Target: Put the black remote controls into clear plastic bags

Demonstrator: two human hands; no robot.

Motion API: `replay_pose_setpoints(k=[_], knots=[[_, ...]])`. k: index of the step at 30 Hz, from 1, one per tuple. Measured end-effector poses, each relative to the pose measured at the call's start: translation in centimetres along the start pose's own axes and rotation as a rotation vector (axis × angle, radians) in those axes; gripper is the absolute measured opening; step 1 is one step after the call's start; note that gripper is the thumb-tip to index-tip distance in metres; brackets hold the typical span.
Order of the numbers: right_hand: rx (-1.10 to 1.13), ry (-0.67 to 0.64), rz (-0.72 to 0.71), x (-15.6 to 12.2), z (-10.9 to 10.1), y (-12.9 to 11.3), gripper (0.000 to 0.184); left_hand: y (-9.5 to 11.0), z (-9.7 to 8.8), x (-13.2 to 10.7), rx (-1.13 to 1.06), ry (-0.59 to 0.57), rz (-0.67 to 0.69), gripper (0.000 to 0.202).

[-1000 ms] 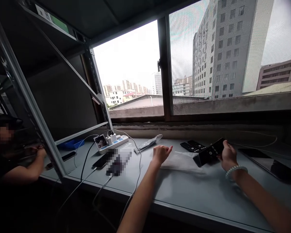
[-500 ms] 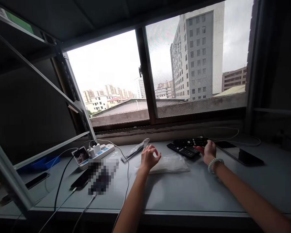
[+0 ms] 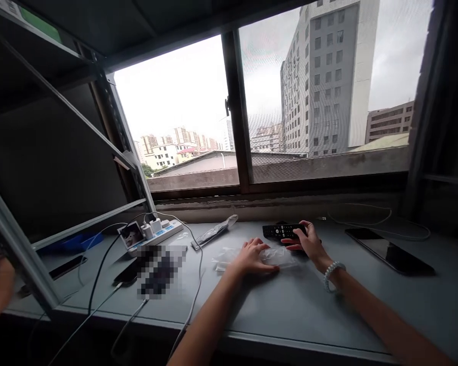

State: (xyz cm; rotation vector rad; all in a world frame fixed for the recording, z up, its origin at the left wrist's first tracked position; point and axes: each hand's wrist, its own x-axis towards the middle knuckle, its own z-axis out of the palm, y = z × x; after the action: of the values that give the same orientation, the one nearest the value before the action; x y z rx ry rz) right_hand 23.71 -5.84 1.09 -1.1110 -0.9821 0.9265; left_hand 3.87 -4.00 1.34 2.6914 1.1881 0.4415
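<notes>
Left hand (image 3: 249, 258): fingers spread on crinkled clear plastic bag (image 3: 287, 256), smooth grey counter (image 3: 301, 312) | right hand (image 3: 311, 246): fingers pinching slim black button-studded remote (image 3: 279, 232), behind bag | pale beaded bracelet (image 3: 327, 282), right wrist

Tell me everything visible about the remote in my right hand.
The remote is black, slim and oblong, apparently plastic, with rows of pale-marked buttons and a round lighter one. The right hand's grip holds it crosswise by its right end, buttons facing the camera, toward the back of the table. Whether it rests on anything is unclear.
</notes>
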Motion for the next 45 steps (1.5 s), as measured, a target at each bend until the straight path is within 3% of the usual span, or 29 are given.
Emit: replay_pose_setpoints(k=[3,13,20,24,30,36,45], knots=[[-0.118,-0.035,-0.089,-0.4,0.2,0.3,0.038,0.0,0.0,0.0,0.006,-0.005,-0.003,0.065],[-0.9,-0.125,-0.416,-0.2,-1.1,1.7,0.02,0.6,-0.1,-0.3,0.022,-0.002,-0.002,0.055],[-1.135,-0.029,-0.447,-0.7,-0.7,1.4,0.026,0.5,0.4,0.1,0.11,-0.042,-0.052,0.051],[-1.209,-0.138,-0.623,0.0,-1.0,2.9,0.04,-0.1,0.7,0.3,0.117,-0.045,-0.07,0.046],[-1.376,-0.258,-0.385,1.1,-1.2,5.8,0.05,-0.3,1.1,0.2,0.109,-0.037,-0.058,0.042],[-1.395,-0.222,-0.298,1.5,-1.3,5.7,0.05,-0.2,1.7,0.2,0.113,-0.024,-0.075,0.043],[-1.398,-0.127,-0.203,2.8,-3.2,5.7,0.051,-1.0,1.4,0.4,0.147,-0.003,-0.232,0.041]])
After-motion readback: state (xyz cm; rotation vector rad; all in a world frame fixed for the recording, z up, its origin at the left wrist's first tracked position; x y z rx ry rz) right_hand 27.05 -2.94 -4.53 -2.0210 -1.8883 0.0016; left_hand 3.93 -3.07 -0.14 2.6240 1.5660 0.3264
